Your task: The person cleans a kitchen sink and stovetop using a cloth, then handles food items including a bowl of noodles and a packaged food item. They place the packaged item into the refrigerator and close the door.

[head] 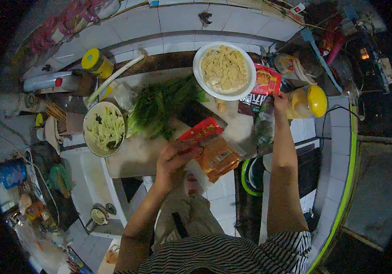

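Observation:
My left hand (174, 161) grips a seasoning packet (218, 159) with a red top and orange-brown contents, held tilted in front of my body. Its fingers are wrapped over the packet's left side. Farther out, my right hand (280, 102) pinches the lower right corner of a flat red food packet (268, 81) with a food picture on it. The left part of that packet is hidden by a white bowl (197, 72) of pale yellow strips, perhaps tofu skin. Under the red packet, a dark packet (247, 107) bears large white writing.
Leafy greens (163, 106) lie across the counter (131, 162). A bowl (105, 154) of cut pale-green vegetable stands left, near a leek stalk (114, 79) and a yellow-lidded jar (96, 63). Another yellow-lidded jar (302, 102) is beside my right hand. A white sink (86, 178) is lower left.

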Tool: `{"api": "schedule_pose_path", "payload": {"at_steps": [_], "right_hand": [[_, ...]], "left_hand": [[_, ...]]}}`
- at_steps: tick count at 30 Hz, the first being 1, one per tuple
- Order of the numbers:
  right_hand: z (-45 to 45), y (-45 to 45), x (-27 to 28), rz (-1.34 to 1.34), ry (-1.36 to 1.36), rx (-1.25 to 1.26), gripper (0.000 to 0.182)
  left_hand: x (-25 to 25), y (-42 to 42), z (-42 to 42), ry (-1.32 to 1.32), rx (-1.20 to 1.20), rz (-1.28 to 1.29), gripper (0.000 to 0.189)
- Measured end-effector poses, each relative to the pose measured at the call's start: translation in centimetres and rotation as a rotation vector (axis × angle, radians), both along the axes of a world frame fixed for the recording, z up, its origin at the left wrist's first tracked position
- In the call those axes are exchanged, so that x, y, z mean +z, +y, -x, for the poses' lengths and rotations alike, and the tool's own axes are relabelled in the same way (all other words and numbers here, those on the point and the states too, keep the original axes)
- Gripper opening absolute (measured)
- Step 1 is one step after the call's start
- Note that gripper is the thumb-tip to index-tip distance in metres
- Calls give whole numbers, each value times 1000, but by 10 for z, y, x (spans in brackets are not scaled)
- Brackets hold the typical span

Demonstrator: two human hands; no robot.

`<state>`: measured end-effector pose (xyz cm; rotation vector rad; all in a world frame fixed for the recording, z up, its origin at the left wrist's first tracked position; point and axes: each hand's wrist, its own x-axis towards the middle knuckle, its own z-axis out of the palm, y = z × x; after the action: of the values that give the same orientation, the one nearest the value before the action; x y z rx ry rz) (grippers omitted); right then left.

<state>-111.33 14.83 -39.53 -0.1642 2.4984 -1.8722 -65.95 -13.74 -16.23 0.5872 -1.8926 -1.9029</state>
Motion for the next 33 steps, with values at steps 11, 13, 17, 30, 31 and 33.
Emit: {"api": "schedule_pose_path", "payload": {"at_steps": [11,13,17,30,31,33], "right_hand": [[-68,-3,206,311,188,-129,27],[-77,9,223,441,211,-119,27],[-147,5,297,379,77,-76,19],[-346,-61,360,396,-262,684,21],[-364,-67,364,367,-286,703,22],[-392,-80,348,467,-412,789,25]], "left_hand": [[22,13,-29,200,-34,350,37],[12,23,-53,120,55,107,34],[20,38,-87,91,120,46,22],[116,76,-155,39,151,2,24],[123,75,-158,11,133,12,24],[121,68,-173,-142,138,-27,25]]}}
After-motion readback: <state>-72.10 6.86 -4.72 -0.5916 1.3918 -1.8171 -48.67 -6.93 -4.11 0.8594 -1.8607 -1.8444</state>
